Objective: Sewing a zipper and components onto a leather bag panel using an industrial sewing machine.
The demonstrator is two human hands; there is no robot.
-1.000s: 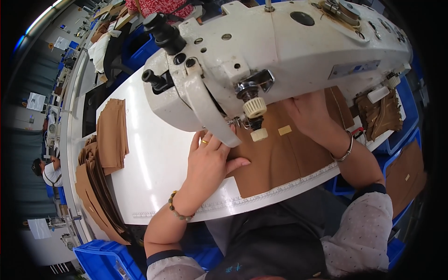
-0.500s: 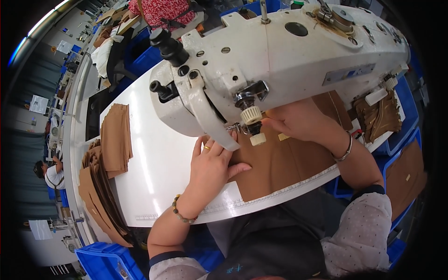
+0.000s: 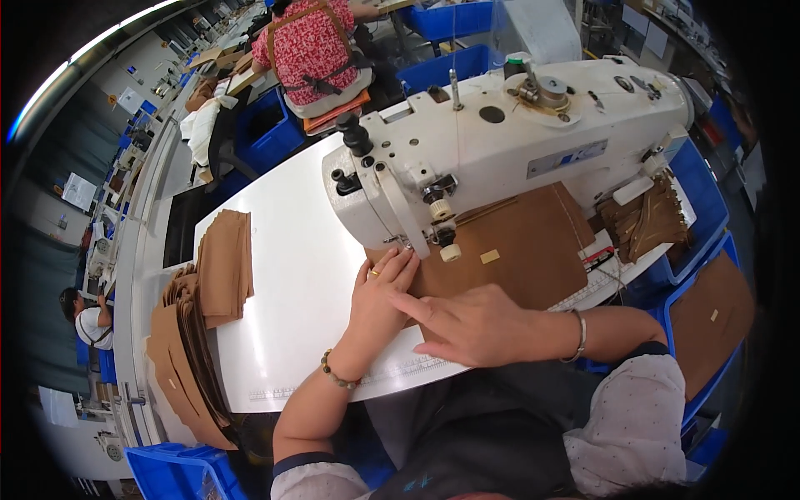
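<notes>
Fanned brown stack: left of the sewing machine (image 3: 500, 146), toward the person, pieces on edge.
Flat brown stack (image 3: 225, 267): left of the machine, farther off than the fanned one.
Tabletop (image 3: 292, 208): white, around the machine; ruler strip (image 3: 400, 370) along its near edge.
Left hand (image 3: 383, 292): just on the near side of the machine's needle end; fingers extended, laid flat on the panel's left end, released, no pinch seen.
Right hand (image 3: 483, 325): near side of the machine, right of the left hand; index extended left over the left hand, thumb apart; other fingers partly hidden, cannot tell if they grasp cloth.
Brown panel (image 3: 542, 271): under and in front of the machine's arm; spreads rightward and away from both hands' fingers, long axis roughly along the arm.
Nearer hand: left to the needle end; right to the panel's near edge.
Pale yellow patch (image 3: 489, 257): on the panel, near side of the machine's arm, beyond the right hand.
Brown bundle (image 3: 646, 221): right end of the machine, near side, beside the panel.
</notes>
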